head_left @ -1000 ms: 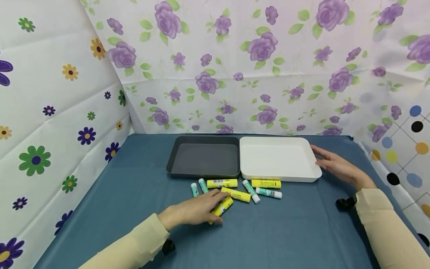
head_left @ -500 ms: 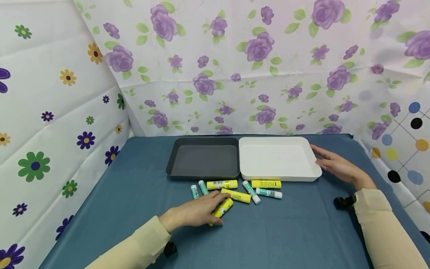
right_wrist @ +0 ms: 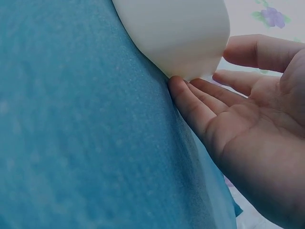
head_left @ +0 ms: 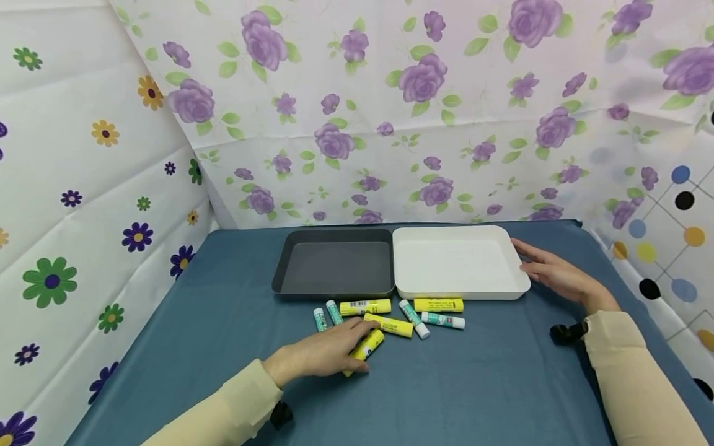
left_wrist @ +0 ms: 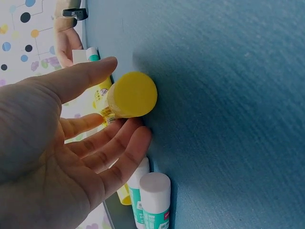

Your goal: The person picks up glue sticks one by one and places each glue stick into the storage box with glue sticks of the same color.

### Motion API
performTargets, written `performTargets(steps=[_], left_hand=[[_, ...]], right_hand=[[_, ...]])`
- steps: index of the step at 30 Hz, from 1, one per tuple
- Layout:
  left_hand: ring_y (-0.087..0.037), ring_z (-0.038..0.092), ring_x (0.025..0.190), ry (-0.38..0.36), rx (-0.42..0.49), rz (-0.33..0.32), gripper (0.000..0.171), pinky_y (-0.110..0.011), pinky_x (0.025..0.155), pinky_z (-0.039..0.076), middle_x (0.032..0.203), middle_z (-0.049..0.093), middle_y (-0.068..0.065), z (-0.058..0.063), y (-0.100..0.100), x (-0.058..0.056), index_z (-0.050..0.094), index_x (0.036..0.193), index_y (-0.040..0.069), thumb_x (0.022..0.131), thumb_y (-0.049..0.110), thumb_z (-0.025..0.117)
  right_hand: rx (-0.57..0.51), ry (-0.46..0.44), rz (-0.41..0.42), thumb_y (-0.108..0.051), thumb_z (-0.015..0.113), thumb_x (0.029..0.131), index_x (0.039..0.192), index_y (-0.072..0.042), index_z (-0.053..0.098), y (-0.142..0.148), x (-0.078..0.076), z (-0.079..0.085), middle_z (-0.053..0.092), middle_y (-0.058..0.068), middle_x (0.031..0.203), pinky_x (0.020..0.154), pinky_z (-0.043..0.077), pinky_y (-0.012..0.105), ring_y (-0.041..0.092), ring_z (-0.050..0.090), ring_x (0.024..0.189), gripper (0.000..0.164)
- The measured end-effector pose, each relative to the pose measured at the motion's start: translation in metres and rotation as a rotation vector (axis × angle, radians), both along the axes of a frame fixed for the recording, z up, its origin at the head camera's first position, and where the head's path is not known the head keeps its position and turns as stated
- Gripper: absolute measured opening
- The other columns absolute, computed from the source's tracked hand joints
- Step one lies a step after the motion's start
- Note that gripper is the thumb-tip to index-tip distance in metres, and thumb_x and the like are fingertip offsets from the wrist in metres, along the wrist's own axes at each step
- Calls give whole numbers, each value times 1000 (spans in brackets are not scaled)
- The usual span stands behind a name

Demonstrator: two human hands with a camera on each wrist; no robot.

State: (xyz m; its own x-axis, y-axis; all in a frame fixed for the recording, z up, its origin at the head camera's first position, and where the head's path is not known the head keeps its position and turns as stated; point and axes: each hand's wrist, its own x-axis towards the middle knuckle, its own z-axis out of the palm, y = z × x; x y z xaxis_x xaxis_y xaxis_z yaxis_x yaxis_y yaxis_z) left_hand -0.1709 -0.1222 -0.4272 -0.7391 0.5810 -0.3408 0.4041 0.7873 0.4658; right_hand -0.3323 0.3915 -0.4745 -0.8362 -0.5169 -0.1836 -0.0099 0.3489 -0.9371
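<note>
From the head view, two trays sit side by side on a blue table (head_left: 474, 384): one dark gray tray (head_left: 334, 269) and one white tray (head_left: 460, 263). Eight tubes lie in front of them. Four are yellow tubes (head_left: 438, 305) and four are green-and-white tubes (head_left: 443, 319). The left hand (head_left: 320, 352) is over the near yellow tube (head_left: 368, 344), the one farthest from the trays. The right hand (head_left: 560, 277) is at the right end of the white tray. Two pale sleeves (head_left: 223, 402) show. One purple flower cloth (head_left: 379, 93) hangs behind.

From the left wrist, the left hand is loosely open, with the round yellow end of that tube between its thumb and fingers. It does not grip it tightly. Two green-and-white tubes with white caps lie close together below the fingers.

From the right wrist, the right hand is open too. Its fingertips touch one corner of the white tray, and it grips nothing.
</note>
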Motion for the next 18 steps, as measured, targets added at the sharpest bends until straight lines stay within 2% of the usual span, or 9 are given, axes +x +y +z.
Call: performTargets(steps=[2,5,8,10,18], left_hand=[[-8,54,118,2,2,2,76,-34,98,49,147,49,0,-1,0,0,38,161,23,97,38,76],[-7,54,113,12,6,-4,74,-33,95,50,144,50,0,-1,1,0,39,160,23,97,36,77],[-6,54,109,25,7,-13,72,-32,92,50,141,51,1,-1,1,-1,40,159,24,97,33,77],[-6,54,105,32,9,-20,71,-31,90,50,139,52,2,-1,1,-2,41,158,24,98,31,76],[-8,53,105,7,39,-22,65,-32,91,49,135,54,3,-2,1,-3,44,156,24,99,22,75]], right_hand=[[-1,-3,-1,-24,50,112,169,-22,-2,0,0,1,-11,12,174,122,18,59,43,-8,157,77],[0,-3,-4,-24,51,112,169,-22,-2,1,0,2,-11,11,174,119,29,41,42,-8,157,77],[-8,-9,-7,-25,51,112,169,-21,-2,1,-1,2,-12,12,174,105,35,21,43,-8,157,78],[-16,-14,-7,-25,51,112,169,-20,-3,1,-1,2,-12,12,174,99,36,15,43,-8,157,78],[-30,-19,0,-23,52,112,168,-17,-3,-1,0,1,-13,11,174,96,37,10,43,-10,157,79]])
